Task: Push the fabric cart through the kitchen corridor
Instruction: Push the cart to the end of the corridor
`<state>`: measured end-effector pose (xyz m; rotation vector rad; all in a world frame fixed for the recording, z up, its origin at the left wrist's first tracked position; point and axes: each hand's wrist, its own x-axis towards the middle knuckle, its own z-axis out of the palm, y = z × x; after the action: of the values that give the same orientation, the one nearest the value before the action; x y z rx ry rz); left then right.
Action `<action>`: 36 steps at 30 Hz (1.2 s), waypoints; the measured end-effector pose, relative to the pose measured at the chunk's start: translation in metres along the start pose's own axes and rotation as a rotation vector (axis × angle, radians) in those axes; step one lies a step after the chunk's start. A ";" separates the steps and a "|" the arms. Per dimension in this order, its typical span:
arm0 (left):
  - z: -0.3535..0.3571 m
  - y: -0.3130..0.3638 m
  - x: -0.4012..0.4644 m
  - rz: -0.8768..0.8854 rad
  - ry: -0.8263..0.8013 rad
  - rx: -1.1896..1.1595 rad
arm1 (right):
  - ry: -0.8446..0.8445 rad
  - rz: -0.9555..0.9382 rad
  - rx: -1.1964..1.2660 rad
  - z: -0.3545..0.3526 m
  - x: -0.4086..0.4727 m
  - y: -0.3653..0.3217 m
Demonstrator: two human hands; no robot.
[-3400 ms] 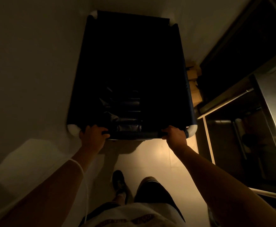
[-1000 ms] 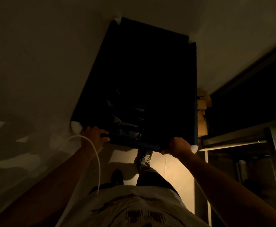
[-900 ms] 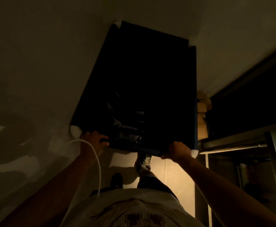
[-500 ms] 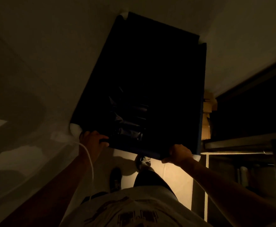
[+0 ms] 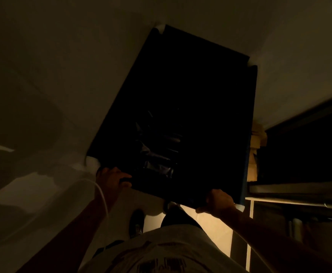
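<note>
The dark fabric cart point(image 5: 200, 91) fills the middle of the dim head view, its long axis slanted up and to the right. White corner caps show at its ends. Dark shiny plastic point(image 5: 157, 164) lies crumpled inside near the close end. My left hand point(image 5: 110, 177) grips the near rim by the left corner. My right hand point(image 5: 217, 201) grips the same rim by the right corner. Both arms reach forward from the bottom of the view.
A pale wall point(image 5: 42, 85) runs close along the cart's left side. Stacked cardboard boxes point(image 5: 256, 148) sit against the cart's right side. A steel counter and shelf unit point(image 5: 299, 190) stands at the right. My feet are on the lit floor point(image 5: 210, 229) below the cart.
The cart has swung further clockwise and shifted right in the view, near the boxes. Both hands have kept their grip on the near rim. My feet have stepped forward.
</note>
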<state>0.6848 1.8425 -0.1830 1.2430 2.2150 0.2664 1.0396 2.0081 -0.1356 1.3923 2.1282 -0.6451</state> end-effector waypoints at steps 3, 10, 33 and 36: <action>0.003 -0.004 0.001 0.008 0.035 -0.020 | -0.040 -0.039 -0.006 -0.005 0.005 0.000; 0.002 0.004 0.003 -0.037 0.039 -0.019 | -0.074 -0.073 -0.050 -0.003 0.012 0.006; -0.003 0.008 -0.005 0.022 0.067 -0.013 | 0.194 0.151 0.141 0.011 -0.040 -0.023; -0.004 0.009 -0.010 0.036 0.087 0.046 | 0.206 0.167 0.174 0.016 -0.049 -0.026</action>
<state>0.6933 1.8400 -0.1722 1.3207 2.2859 0.2904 1.0349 1.9547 -0.1130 1.7786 2.1206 -0.6577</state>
